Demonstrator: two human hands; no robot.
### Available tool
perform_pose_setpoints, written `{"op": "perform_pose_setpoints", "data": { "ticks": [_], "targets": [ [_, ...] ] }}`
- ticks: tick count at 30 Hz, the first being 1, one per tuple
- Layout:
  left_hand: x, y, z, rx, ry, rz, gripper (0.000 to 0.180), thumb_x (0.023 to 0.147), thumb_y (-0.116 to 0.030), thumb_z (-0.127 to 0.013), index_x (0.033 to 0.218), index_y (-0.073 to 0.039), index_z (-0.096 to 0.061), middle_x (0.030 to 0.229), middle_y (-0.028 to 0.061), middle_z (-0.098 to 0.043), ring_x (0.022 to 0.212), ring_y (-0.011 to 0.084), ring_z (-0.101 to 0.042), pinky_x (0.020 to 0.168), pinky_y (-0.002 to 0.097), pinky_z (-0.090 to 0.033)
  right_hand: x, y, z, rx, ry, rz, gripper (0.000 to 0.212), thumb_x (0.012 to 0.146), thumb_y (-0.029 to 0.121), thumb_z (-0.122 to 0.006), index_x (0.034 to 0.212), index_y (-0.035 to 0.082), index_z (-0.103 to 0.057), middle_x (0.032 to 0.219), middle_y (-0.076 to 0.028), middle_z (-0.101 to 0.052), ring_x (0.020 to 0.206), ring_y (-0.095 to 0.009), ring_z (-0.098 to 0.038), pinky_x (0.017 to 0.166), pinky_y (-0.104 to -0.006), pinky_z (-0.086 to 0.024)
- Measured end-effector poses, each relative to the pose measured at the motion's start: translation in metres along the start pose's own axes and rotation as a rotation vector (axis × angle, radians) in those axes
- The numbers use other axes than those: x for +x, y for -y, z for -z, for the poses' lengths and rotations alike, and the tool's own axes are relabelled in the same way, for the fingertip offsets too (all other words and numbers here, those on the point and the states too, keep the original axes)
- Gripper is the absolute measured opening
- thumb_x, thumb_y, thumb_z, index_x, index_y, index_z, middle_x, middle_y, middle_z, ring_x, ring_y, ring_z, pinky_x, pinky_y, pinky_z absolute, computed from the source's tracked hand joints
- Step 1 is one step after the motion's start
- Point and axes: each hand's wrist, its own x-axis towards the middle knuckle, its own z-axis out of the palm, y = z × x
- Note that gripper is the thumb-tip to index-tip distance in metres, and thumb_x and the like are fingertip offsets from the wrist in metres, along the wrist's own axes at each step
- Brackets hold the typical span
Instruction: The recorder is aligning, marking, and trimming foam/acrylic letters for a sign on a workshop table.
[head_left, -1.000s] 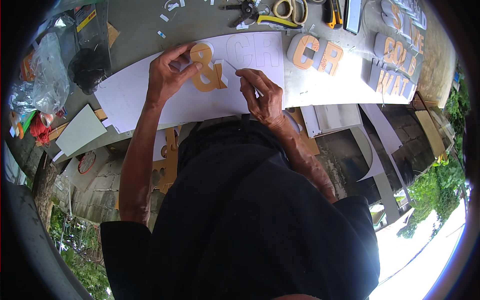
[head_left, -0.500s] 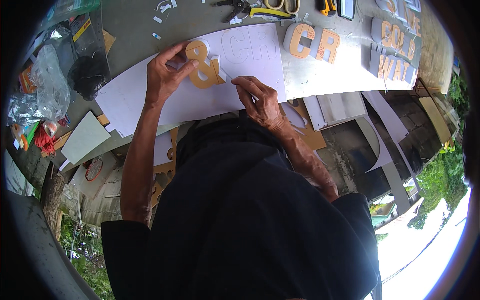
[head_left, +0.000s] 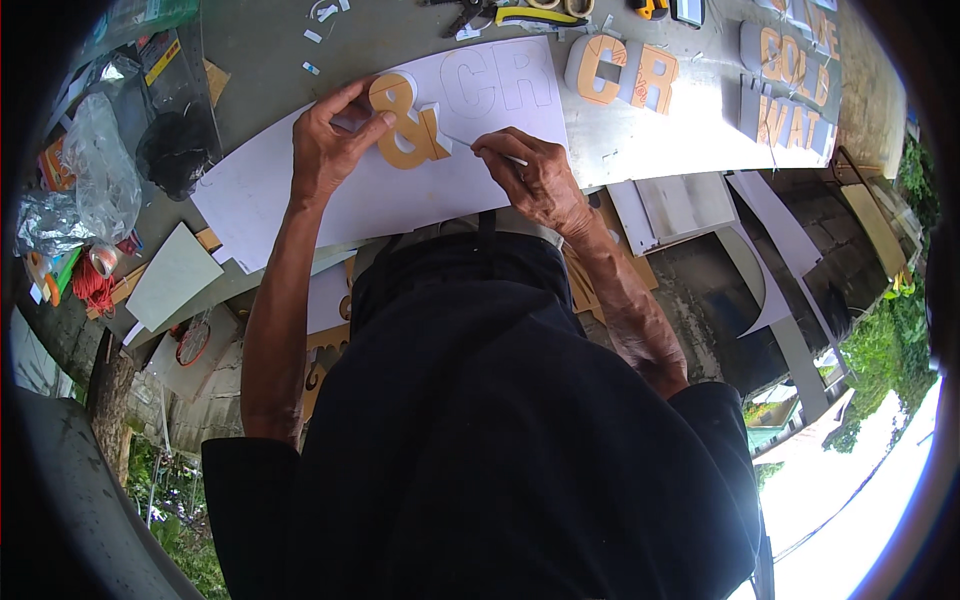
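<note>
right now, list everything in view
table: one, grey, top
sheet: one, white, on table
symbol: one, tan, on sheet
stick: one, pale, beside symbol
letters: two, tan, right of sheet
more letters: several, tan, far right
pliers: one, black-yellow, top
scissors: one, cream, top
cutter: one, orange, top
bags: several, clear, black, left
cord bundle: one, red, left
boards: several, pale, right
shirt: one, black, middle
left hand: one, bare, on symbol
right hand: one, bare, holding stick
</note>
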Motion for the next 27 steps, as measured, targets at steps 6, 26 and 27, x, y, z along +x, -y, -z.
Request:
{"op": "perform_pose_setpoints", "data": {
  "ticks": [6,26,27],
  "targets": [
    [0.0,-0.001,-0.001,-0.032,-0.003,-0.003,0.047,0.082,-0.018,-0.084,0.125,-0.004,-0.072,0.102,0.0074,-0.076,0.09,0.0139,-0.07,0.079,0.0293,-0.057,-0.005,0.007,0.003,0.035,-0.014,-0.047,0.017,0.09,-0.004,-0.065,0.107,0.0,-0.065,0.1,-0.013,-0.07,0.076,-0.033,-0.072,0.066,-0.0385,-0.06],
    [-0.001,-0.002,-0.001,0.036,-0.08,-0.057,0.05,0.077,-0.023,-0.089,0.123,-0.01,-0.074,0.102,0.0036,-0.075,0.086,0.0147,-0.069,0.078,0.0298,-0.057,0.037,0.022,0.03,0.241,-0.146,-0.332,0.017,0.103,0.015,-0.063,0.106,0.001,-0.072,0.089,-0.007,-0.074,0.066,-0.011,-0.066,0.059,-0.0278,-0.053],
    [-0.002,-0.001,-0.001,0.07,-0.084,-0.059,0.05,0.076,-0.023,-0.089,0.123,-0.01,-0.074,0.102,0.0027,-0.075,0.085,0.0142,-0.068,0.077,0.0296,-0.057,0.045,0.023,0.03,0.212,-0.117,-0.292,0.016,0.103,0.013,-0.063,0.106,0.0,-0.072,0.089,-0.007,-0.074,0.066,-0.011,-0.067,0.059,-0.0282,-0.053]
  ]
}}
